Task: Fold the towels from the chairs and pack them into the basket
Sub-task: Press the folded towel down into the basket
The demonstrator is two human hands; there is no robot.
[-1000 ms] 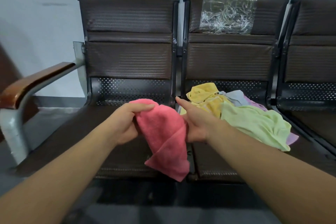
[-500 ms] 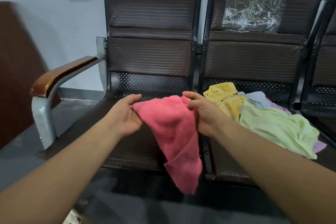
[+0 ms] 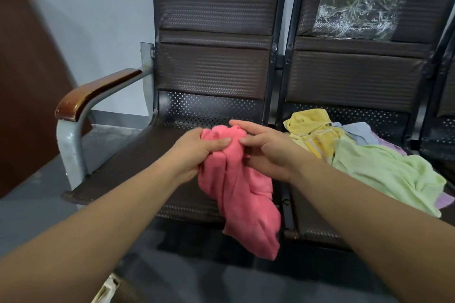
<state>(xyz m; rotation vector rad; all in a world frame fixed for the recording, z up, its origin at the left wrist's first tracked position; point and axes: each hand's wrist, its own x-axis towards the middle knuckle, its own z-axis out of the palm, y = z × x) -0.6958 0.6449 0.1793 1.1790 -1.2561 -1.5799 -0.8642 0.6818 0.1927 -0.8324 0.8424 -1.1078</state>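
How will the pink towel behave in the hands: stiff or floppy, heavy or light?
Probably floppy: the pink towel hangs in loose folds below the left hand and right hand. It seems light, since a pinch at its bunched top holds it up. Its fuzzy surface should not slip easily.

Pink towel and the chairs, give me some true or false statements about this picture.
The left hand and the right hand both hold the pink towel. True.
The pink towel is already folded flat. False: it hangs crumpled from the hands.
A yellow towel lies on the right chair. True.
The light green towel is neatly folded. False: it lies crumpled on the right chair.
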